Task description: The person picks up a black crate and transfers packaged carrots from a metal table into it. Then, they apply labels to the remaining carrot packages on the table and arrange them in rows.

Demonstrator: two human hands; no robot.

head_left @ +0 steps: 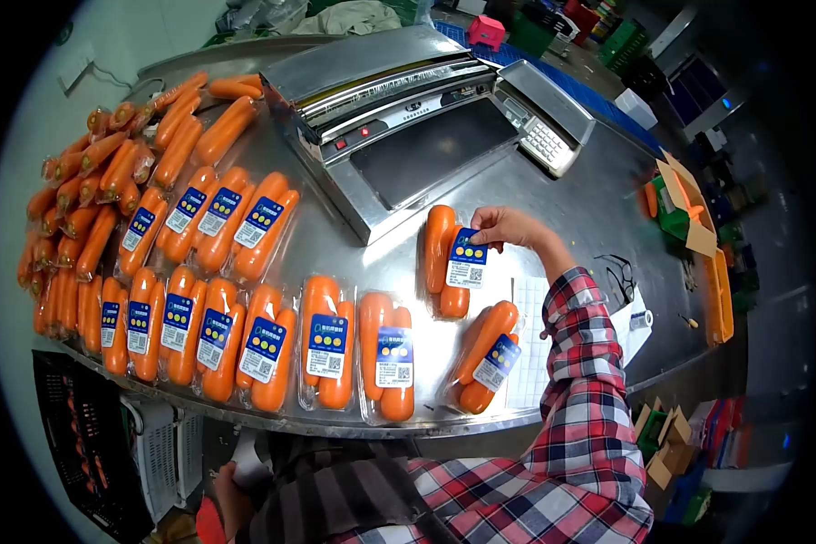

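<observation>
My right hand point(506, 227) has thumb and finger pinched at the upper corner of a blue-and-white label point(467, 258). That label lies over a clear-wrapped pack of carrots point(439, 238) on the steel table point(335, 249). Just below is another labelled carrot pack point(486, 349), lying tilted. My left hand point(230, 494) hangs low beneath the table edge, partly hidden, with its fingers curled beside a white sheet-like item point(252, 458). What it grips is not clear. To the left, labelled carrot packs point(326, 340) lie in two rows.
More wrapped carrots point(82, 218) are piled at the far left. A wrapping machine point(408, 127) and a scale point(544, 122) stand at the back. Papers point(528, 358), glasses point(618, 276) and a tape roll point(641, 319) lie right. A black crate point(86, 444) stands below left.
</observation>
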